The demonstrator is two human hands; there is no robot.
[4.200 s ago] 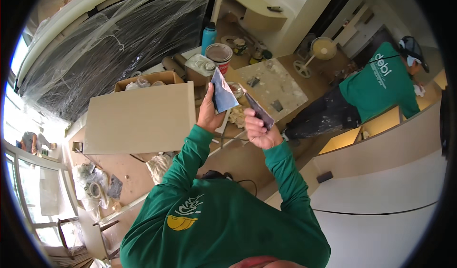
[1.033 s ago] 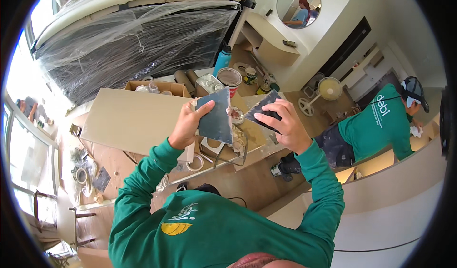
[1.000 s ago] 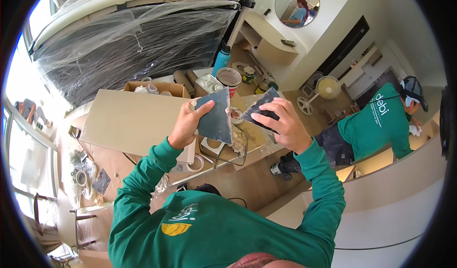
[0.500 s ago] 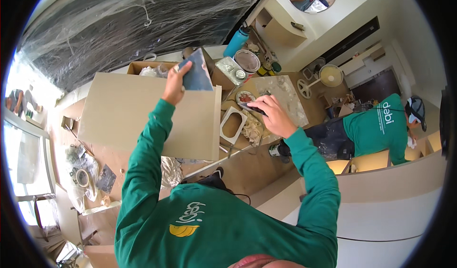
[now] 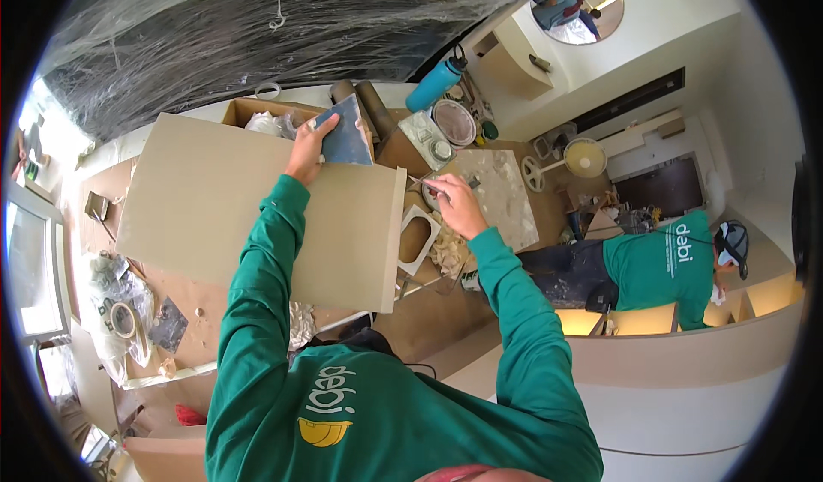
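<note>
My left hand (image 5: pixel 307 149) grips a flat blue-grey square plate (image 5: pixel 349 132) by its edge, thumb on top, over the far side of a large beige box-like panel (image 5: pixel 223 216). In my right hand (image 5: pixel 459 206) is a thin spatula-like tool (image 5: pixel 423 181), its tip pointing left toward the panel's right edge strip. Its exact kind is hard to make out. Partly hidden behind those fingers is a small round dish (image 5: pixel 430 197). A white frame with an oval opening (image 5: pixel 416 240) and a crumpled cream cloth (image 5: pixel 449 252) lie just nearer.
Beyond stand a metal can (image 5: pixel 427 139), an open tub (image 5: pixel 454 123) and a blue bottle (image 5: pixel 435 83). A stained board (image 5: pixel 501 195) lies to the right. A co-worker in green (image 5: pixel 656 263) bends over lit shelves. Tape and plastic bags (image 5: pixel 124 319) lie left.
My right hand has moved left with the tool, from above the dish toward the panel's edge. My left hand still holds the plate, now slightly lower and further left. The view has shifted.
</note>
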